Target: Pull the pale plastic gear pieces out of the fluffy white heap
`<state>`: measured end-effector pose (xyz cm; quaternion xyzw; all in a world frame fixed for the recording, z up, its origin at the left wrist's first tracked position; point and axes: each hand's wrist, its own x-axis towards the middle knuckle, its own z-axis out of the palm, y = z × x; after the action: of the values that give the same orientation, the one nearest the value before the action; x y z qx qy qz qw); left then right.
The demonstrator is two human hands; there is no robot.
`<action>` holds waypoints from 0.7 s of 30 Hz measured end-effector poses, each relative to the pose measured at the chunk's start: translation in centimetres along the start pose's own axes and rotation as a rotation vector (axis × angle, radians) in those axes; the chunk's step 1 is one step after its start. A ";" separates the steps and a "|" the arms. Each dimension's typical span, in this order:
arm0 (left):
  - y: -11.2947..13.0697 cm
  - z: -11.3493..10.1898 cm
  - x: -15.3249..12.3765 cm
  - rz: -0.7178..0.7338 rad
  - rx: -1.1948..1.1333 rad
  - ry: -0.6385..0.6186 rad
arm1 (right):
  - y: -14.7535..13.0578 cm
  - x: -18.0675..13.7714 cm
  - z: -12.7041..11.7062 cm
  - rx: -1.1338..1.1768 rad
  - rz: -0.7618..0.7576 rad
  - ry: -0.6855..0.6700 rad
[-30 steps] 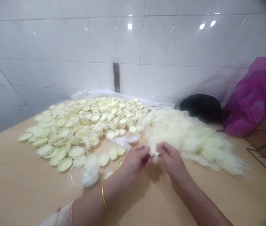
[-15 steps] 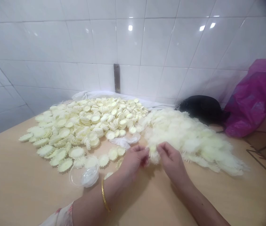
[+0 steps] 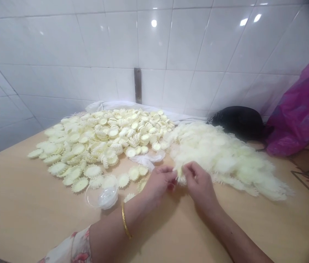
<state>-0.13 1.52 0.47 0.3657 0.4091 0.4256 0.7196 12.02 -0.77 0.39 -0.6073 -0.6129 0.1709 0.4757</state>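
1. Fringed cream piece [image 3: 181, 179]: single item, small, pinched between the hands at their meeting point. Likely very light, soft and easily torn. Best hold probably at the denser centre, not the fine fringe tips.
2. Left hand [image 3: 159, 182]: closed, fingertips pinching the piece from the left side; contact partly hidden by the fingers.
3. Right hand [image 3: 199, 187]: closed, thumb and fingers gripping the piece from the right side.
4. Heap of fluffy fringed pieces [image 3: 225, 160]: pale, feathery mass, directly beyond the right hand and touching distance from the held piece.
5. Pile of scalloped discs [image 3: 102, 142]: cream, ridged, loosely stacked, beyond and left of the left hand. Likely firmer than the fringed pieces.
6. Clear plastic cup [image 3: 88, 195]: on its side or tilted, near the left hand, white contents inside.
7. Gold bangle [image 3: 125, 220]: on the left wrist.
8. Floral sleeve [image 3: 73, 246]: at the near end of the left forearm.
9. Black bag [image 3: 238, 122]: beyond the right hand, against the wall.
10. Magenta plastic bag [image 3: 299, 117]: far right of the right hand.
11. Wooden tabletop [image 3: 20, 182]: under everything, running out on both sides of the hands.
12. White tiled wall [image 3: 154, 44]: far beyond the hands.
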 end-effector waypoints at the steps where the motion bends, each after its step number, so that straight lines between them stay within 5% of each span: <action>1: 0.0 0.0 0.0 -0.001 -0.011 0.003 | 0.1 0.0 0.0 -0.030 -0.011 0.016; 10: -0.1 0.3 -0.5 0.004 -0.029 -0.014 | 0.6 0.0 0.2 -0.155 -0.119 0.080; 21: -0.9 -0.1 0.2 0.103 0.096 -0.006 | 0.1 -0.4 0.2 -0.082 -0.079 -0.023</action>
<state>0.07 1.37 -0.39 0.4215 0.4074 0.4410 0.6796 11.80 -1.05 0.03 -0.5995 -0.6484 0.1338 0.4497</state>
